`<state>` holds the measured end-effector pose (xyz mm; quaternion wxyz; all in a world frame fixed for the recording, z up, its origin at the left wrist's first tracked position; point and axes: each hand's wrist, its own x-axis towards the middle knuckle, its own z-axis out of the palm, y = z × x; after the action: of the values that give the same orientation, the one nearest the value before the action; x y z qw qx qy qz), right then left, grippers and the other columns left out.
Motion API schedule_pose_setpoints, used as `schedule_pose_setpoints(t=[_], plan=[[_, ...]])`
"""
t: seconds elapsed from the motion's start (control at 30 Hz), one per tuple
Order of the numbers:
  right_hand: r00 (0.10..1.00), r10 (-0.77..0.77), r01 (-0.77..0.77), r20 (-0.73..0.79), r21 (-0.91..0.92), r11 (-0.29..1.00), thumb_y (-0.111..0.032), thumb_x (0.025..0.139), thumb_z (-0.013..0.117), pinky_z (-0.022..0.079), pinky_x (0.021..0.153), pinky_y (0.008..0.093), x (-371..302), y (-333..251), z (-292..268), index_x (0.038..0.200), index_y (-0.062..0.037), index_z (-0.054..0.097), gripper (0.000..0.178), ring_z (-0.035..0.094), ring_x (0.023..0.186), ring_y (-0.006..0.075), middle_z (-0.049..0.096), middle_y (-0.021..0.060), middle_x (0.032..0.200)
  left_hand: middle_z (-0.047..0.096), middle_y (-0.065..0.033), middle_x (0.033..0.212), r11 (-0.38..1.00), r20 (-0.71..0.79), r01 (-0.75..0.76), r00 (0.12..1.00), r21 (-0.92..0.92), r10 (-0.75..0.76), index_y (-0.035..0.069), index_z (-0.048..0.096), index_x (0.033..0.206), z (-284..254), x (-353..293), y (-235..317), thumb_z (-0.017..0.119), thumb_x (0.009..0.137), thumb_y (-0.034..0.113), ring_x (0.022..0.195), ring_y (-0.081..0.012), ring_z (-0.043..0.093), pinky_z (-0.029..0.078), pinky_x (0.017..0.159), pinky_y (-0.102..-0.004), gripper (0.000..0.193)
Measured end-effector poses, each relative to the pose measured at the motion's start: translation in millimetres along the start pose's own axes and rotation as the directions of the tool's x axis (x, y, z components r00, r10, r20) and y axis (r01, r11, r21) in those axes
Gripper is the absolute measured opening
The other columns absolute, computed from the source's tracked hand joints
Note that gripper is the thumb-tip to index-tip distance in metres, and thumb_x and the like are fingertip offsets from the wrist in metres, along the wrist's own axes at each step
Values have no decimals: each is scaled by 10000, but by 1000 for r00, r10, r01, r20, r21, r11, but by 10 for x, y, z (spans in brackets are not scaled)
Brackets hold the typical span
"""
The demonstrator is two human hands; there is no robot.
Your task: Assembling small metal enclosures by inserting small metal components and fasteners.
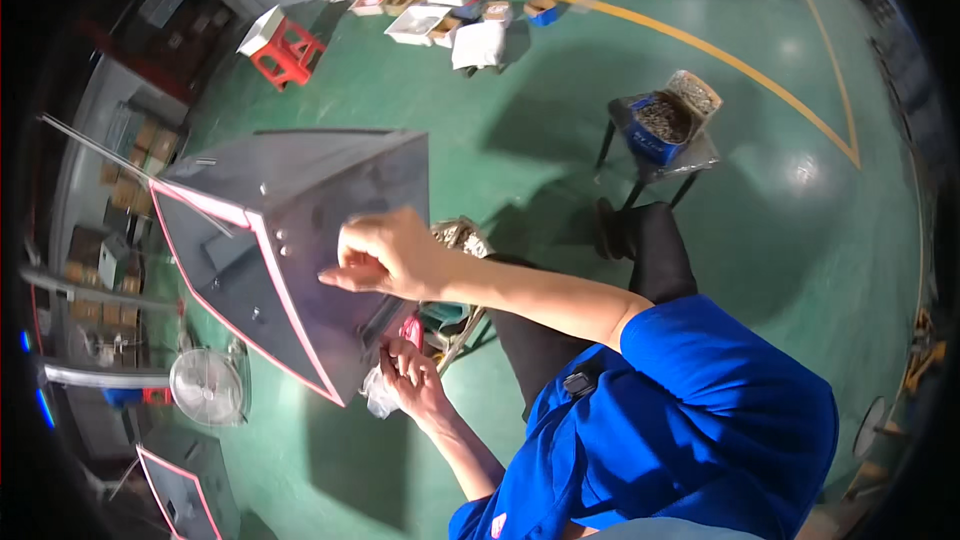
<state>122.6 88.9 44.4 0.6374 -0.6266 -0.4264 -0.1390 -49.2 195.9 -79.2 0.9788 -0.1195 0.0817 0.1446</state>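
Observation:
A large dark grey sheet-metal housing [350, 175] with slanted sides and pink edging stands in front of me at the left. My right hand [385, 255] is over its near side panel, right of a pair of small round studs or holes [283, 243]. Its fingers are curled in, thumb and fingertips close together; anything between them is too small to make out. Lower down, by the housing's bottom corner, my left hand [410, 375] has its fingers bent together, their contents hidden. Beside it are a red handle-like object [412, 330] and a crumpled clear plastic bag [380, 396].
A stool [675, 162] at the right holds a blue box [655, 130] of small parts. Farther back are a red stool [287, 52] and several white bins [418, 25]. A round fan [207, 386] and another pink-edged housing [190, 485] stand at the left.

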Motion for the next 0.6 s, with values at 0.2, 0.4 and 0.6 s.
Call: schedule_pose_setpoints(t=[0.2, 0.4, 0.6], plan=[[842, 133, -55, 523, -161, 985, -219, 763, 670, 481, 565, 385, -811, -51, -249, 671, -43, 576, 220, 594, 599, 294, 576, 102, 663, 608, -107, 1036, 807, -98, -149, 964, 572, 247, 13, 549, 1103, -573, 69, -349, 489, 937, 152, 939, -191, 605, 535, 782, -358, 224], [790, 212, 104, 576, -466, 879, -144, 744, 597, 523, 592, 363, -1236, -49, -523, 793, -10, 583, 143, 629, 704, 247, 574, 118, 836, 486, -107, 1321, 798, 93, 56, 986, 601, -139, 25, 431, 1320, -480, 94, -852, 380, 968, 169, 1232, -210, 452, 374, 1041, -395, 384], [842, 195, 92, 503, -490, 867, -150, 755, 603, 512, 606, 361, -1167, -13, -1031, 767, -52, 558, 108, 590, 680, 236, 539, 80, 785, 507, -104, 1279, -13, 247, -247, 969, 969, -18, -9, 412, 1341, -166, 93, -1545, 541, 860, 75, 1196, -197, 481, 385, 1019, -346, 506]])
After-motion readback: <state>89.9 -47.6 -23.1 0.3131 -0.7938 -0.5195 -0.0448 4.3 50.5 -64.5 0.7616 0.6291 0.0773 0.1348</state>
